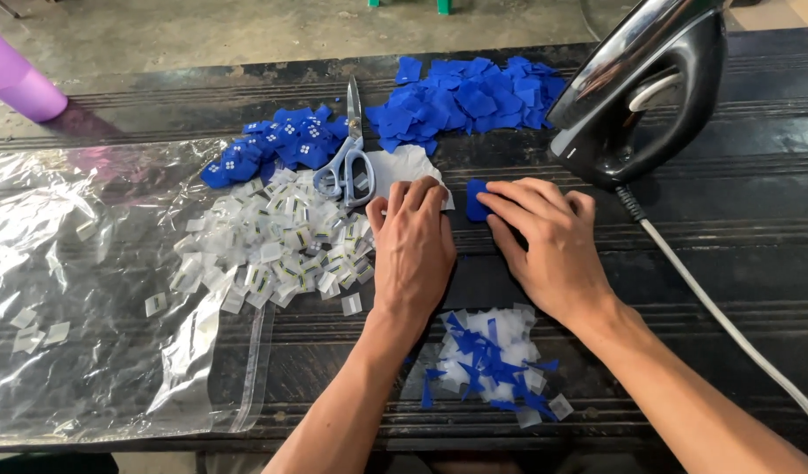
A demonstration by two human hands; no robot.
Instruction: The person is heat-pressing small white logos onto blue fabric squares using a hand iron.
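Your right hand (553, 250) presses flat on blue fabric piece (476, 200) – fingers spread, no clenched grip, piece pinned to bench (737, 228). Your left hand (412, 246) lies flat, released, fingertips on white paper (402, 165). Scissors (349, 158) just beyond. Blue pile (470, 101) behind, iron (649, 88) right, white tags (272, 241) left, scraps (491, 360) between wrists.

Blue patch (476, 200) half hidden under right hand (549, 241); iron (645, 88) cropped.
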